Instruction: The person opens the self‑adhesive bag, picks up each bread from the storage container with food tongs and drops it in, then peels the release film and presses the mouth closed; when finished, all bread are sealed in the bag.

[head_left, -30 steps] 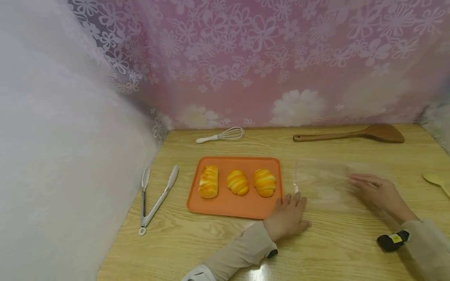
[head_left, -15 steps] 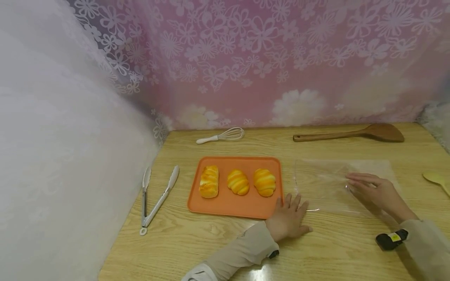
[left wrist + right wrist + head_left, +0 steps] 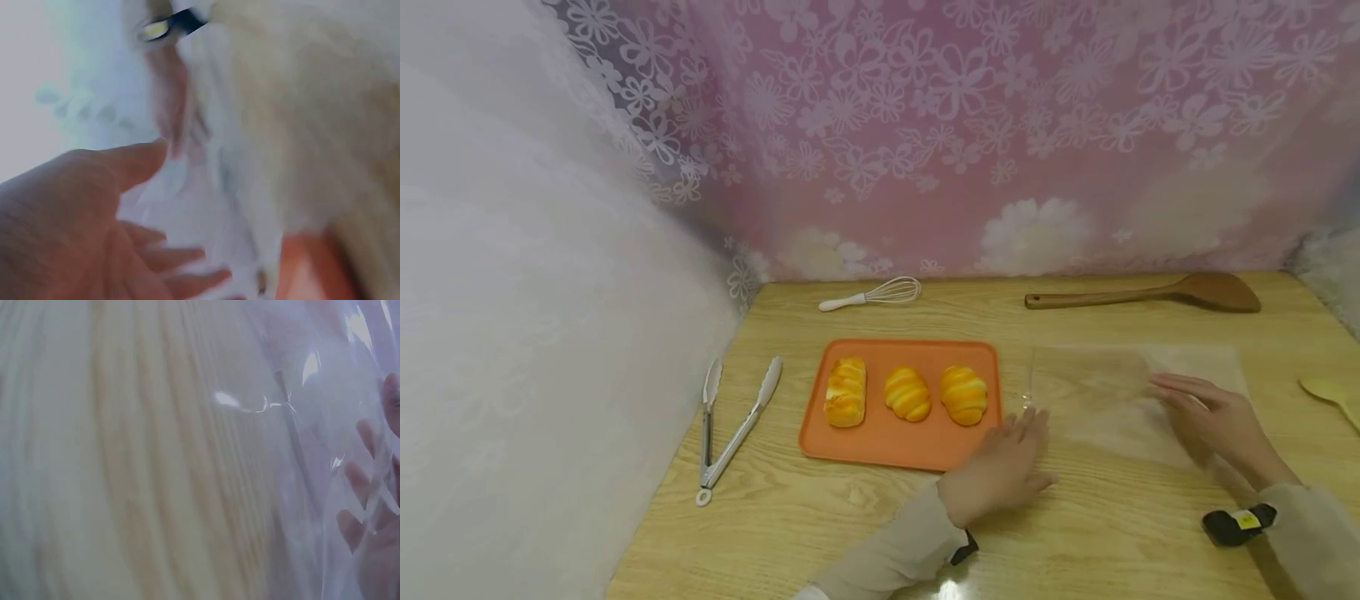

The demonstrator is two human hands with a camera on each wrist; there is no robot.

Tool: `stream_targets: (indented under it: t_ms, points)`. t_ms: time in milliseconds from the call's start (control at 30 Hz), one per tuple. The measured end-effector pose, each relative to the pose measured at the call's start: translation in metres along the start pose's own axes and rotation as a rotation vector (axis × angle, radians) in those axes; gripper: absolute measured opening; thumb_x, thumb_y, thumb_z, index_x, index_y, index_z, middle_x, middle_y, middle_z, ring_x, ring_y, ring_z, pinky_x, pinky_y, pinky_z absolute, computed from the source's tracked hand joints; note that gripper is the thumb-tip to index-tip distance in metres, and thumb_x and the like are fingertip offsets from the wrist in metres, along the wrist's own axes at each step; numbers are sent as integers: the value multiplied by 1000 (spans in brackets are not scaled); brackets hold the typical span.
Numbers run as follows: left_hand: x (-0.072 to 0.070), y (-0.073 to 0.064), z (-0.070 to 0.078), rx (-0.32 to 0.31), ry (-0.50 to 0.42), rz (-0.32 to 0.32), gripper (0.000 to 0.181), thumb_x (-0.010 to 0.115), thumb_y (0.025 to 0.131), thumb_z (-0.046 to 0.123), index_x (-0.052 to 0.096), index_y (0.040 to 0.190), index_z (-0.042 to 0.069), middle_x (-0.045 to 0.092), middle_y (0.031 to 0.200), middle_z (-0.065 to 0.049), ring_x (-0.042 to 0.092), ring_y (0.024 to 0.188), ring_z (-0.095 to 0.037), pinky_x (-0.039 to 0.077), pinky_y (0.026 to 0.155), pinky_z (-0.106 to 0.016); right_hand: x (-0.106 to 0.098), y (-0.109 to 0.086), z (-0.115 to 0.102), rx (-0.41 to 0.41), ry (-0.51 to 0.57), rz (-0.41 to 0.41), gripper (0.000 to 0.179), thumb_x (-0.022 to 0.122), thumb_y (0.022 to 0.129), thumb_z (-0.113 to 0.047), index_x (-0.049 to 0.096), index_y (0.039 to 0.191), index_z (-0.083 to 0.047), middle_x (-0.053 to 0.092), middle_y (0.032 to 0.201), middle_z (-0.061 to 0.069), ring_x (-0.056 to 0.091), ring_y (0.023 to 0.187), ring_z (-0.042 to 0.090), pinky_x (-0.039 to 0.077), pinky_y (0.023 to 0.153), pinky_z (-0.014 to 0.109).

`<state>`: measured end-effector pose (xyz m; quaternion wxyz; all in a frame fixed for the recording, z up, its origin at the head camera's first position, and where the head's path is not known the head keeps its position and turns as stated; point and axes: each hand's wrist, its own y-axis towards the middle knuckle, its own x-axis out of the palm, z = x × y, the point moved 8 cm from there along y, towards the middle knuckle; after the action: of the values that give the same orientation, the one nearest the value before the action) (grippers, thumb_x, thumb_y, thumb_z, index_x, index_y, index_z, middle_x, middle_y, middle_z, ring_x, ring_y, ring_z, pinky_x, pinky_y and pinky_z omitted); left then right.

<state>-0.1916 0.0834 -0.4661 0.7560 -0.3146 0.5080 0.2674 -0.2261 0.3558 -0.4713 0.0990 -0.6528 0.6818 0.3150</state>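
A clear plastic bag (image 3: 1097, 392) spreads over the wooden table to the right of the orange tray (image 3: 895, 446). Toward its right side, my right hand (image 3: 1228, 421) holds the film with fingers close together; the exact grip is hard to see. My left hand (image 3: 1000, 471) is at the tray's front right corner, beside the bag's left end, its fingers extended and holding nothing. Two rolled croissant-like breads (image 3: 964, 395) and a longer loaf-shaped bread (image 3: 846, 392) lie on the tray. Through the film in the right wrist view show spread fingers (image 3: 359, 481).
Metal tongs (image 3: 733, 437) lie spread at the left. A whisk (image 3: 872, 295) and a wooden spatula (image 3: 1150, 293) lie along the back. A pale yellow spoon-like utensil (image 3: 1326, 389) is at the right edge. A flowered cloth (image 3: 880, 133) hangs behind the table.
My left hand has shifted slightly left and turned, and is blurred now. My right hand has moved slightly right at the bag. The tray and breads stay in place.
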Motion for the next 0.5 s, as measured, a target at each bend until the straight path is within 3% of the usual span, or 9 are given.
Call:
stream_targets:
  t_ms: [100, 167, 200, 267, 333, 433, 500]
  points:
    - [-25, -27, -13, 98, -55, 94, 60, 41, 104, 42, 26, 155, 16, 36, 157, 0, 39, 142, -13, 36, 114, -26, 2, -2, 2, 26, 61, 14, 31, 57, 98, -7, 64, 127, -4, 57, 122, -37, 45, 112, -26, 33, 87, -3]
    - [-42, -48, -30, 102, -132, 151, 50, 40, 105, 38, 40, 149, 15, 47, 150, 0, 47, 136, -12, 40, 110, -26, 2, -3, 2, 37, 93, 22, 32, 56, 98, -6, 63, 129, -4, 59, 124, -33, 47, 113, -24, 34, 87, -3]
    - [-49, -59, -43, 74, -185, 179, 47, 40, 106, 37, 45, 146, 16, 53, 146, 0, 53, 131, -13, 44, 106, -26, 1, -3, 2, 41, 102, 26, 32, 56, 98, -6, 63, 130, -6, 60, 126, -31, 47, 113, -24, 34, 87, -3]
    - [-62, -82, -75, -5, -273, 257, 42, 40, 106, 35, 53, 140, 14, 61, 136, -3, 59, 122, -17, 50, 99, -31, 0, -4, 3, 53, 121, 33, 33, 56, 98, -6, 63, 131, -8, 61, 126, -29, 49, 112, -23, 35, 87, -2]
    - [-75, -106, -113, -104, -336, 384, 37, 44, 105, 30, 61, 131, 9, 67, 124, -9, 64, 112, -23, 54, 91, -37, -1, -4, 4, 65, 117, 34, 34, 56, 98, -7, 63, 132, -14, 61, 128, -27, 49, 111, -25, 35, 86, -3]
    - [-90, -148, -178, -282, -310, 619, 30, 53, 101, 19, 64, 121, 0, 68, 111, -17, 66, 99, -31, 56, 79, -44, -1, -3, 5, 77, 121, 28, 35, 57, 98, -7, 63, 132, -16, 61, 127, -28, 49, 109, -25, 36, 84, -3]
    - [-91, -177, -222, -455, -258, 713, 34, 57, 98, 17, 59, 123, -7, 63, 113, -26, 62, 101, -40, 54, 82, -50, 1, -1, 6, 82, 135, 18, 36, 56, 98, -7, 62, 133, -14, 60, 127, -29, 50, 109, -25, 36, 85, -3]
